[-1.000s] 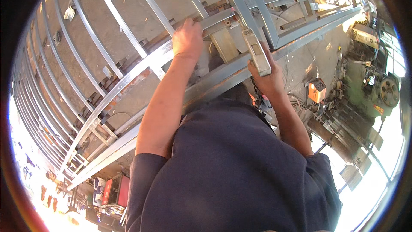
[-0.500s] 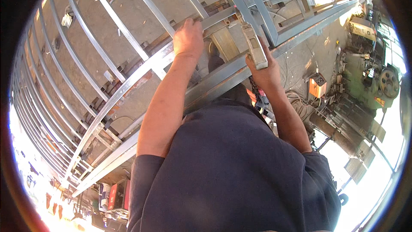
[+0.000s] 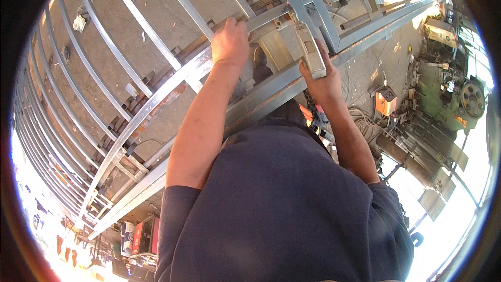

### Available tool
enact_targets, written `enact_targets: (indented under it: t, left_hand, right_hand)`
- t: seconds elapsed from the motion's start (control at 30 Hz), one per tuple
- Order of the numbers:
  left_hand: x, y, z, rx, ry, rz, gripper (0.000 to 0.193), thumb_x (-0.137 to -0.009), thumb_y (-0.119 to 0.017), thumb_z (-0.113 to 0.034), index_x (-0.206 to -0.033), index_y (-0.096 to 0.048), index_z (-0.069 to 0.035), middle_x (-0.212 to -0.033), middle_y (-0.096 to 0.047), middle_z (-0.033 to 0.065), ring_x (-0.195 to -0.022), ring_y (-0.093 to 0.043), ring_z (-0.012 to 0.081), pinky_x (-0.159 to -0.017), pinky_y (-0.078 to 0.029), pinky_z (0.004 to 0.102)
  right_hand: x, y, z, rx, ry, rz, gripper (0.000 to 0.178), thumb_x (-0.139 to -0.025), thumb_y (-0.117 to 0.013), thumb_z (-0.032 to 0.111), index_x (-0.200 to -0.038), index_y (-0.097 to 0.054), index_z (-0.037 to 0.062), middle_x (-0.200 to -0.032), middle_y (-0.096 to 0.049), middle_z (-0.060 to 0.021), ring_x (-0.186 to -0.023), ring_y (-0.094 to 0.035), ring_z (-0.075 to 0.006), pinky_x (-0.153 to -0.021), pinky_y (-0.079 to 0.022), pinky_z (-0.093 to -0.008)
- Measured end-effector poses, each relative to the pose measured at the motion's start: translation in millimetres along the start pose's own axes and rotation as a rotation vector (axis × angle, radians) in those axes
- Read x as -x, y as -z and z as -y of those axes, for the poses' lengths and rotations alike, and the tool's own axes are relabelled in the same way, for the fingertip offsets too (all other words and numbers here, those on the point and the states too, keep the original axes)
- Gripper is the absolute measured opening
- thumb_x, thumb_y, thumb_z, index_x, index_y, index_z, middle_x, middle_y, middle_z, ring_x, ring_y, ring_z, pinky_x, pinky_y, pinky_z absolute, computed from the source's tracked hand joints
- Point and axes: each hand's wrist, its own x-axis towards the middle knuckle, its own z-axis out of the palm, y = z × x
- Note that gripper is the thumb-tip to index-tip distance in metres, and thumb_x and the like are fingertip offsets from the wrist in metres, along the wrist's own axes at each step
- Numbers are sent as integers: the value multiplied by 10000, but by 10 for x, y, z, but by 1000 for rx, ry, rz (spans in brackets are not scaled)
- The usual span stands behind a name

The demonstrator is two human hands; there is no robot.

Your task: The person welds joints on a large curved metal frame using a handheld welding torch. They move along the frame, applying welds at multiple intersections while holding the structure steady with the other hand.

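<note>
My left hand (image 3: 229, 42) is closed over the curved lower rail of a metal railing frame, with its fingers curled over the far side. That rail (image 3: 162, 83) is a shiny square tube, and several upright bars (image 3: 141, 18) run from it toward the far side. To the right, my right hand (image 3: 322, 81) grips a narrow, pale grey box-like tool (image 3: 312, 55) with a recessed panel in its face; its exact kind cannot be made out. The tool's far end lies close to a grey upright post (image 3: 318, 13). My right palm and some of its fingers are hidden behind the tool.
A long grey beam (image 3: 282, 84) crosses just in front of my body. On the right floor stand an orange box-shaped machine (image 3: 385, 102), coiled cables (image 3: 362, 125) and a green machine with a wheel (image 3: 473, 99). A red cabinet (image 3: 143, 237) is at lower left.
Both hands keep their hold and stay nearly in place. The left hand has shifted slightly away from my body along the rail, and the tool in my right hand has tilted a little.
</note>
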Motion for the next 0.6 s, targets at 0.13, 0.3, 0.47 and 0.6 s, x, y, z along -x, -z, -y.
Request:
enact_targets:
  t: [0.13, 0.3, 0.47, 0.6]
  left_hand:
    - [-6, 3, -4, 38, 1, 8, 195, -955, -738, -251, -1042, -705, -79, -1098, -668, 124, -1022, -711, 374, -881, -592, 503]
    - [3, 16, -15, 70, -6, -29, 160, -949, -742, -212, -1011, -694, -73, -1086, -674, 133, -1021, -708, 392, -875, -584, 520]
    - [15, 11, 0, 85, -26, -76, 121, -963, -693, -193, -972, -698, -73, -1063, -681, 155, -990, -713, 398, -864, -577, 529]
    - [20, 3, -10, 95, -35, -90, 127, -965, -681, -198, -966, -708, -73, -1053, -680, 157, -970, -719, 386, -863, -581, 520]
  right_hand:
    - [-1, -18, 16, 30, -13, -3, 749, -935, -770, 231, -1610, -445, 242, -1290, -734, -211, -1212, -709, -392, -953, -590, -445]
    - [-10, -16, 61, 6, -51, 8, 729, -939, -763, 241, -1600, -456, 240, -1283, -736, -211, -1206, -713, -389, -949, -591, -446]
    - [-14, 0, 107, -31, -86, 26, 726, -937, -762, 243, -1598, -461, 257, -1270, -740, -213, -1197, -719, -384, -944, -592, -445]
    - [-10, -17, 43, 1, -87, 7, 736, -930, -767, 242, -1599, -462, 266, -1255, -746, -206, -1189, -725, -380, -939, -593, -444]
